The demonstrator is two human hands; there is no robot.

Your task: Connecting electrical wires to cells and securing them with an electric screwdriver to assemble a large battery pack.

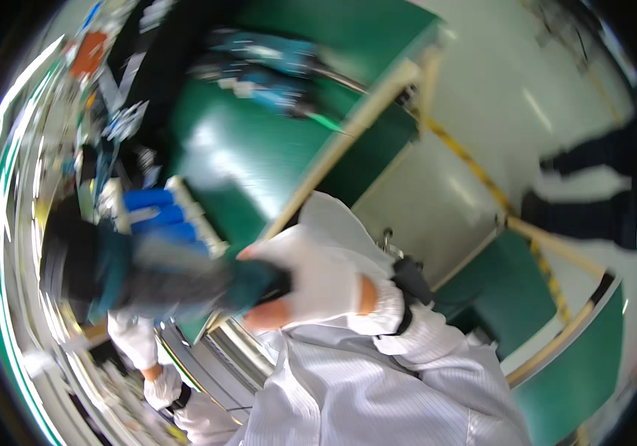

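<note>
Teal, black and grey: an elongated tool [173,279], heavily blurred, exact type not readable. Position: held in front of the white coat [333,379], left of the right hand [318,286]. Long axis runs roughly crosswise, black end at far left, teal end at the right hand.

State of hands: right is closed around the teal end, thumb and fingers on opposite sides, bare fingertips showing. Left hand [131,338] sits just below the tool's left portion; finger posture and contact cannot be told. Right is nearer the teal end, left nearer the black.

Surroundings: blue bins [155,212] just beyond the tool; pair of teal power tools [277,56] farther off on the green tabletop [222,141].
</note>
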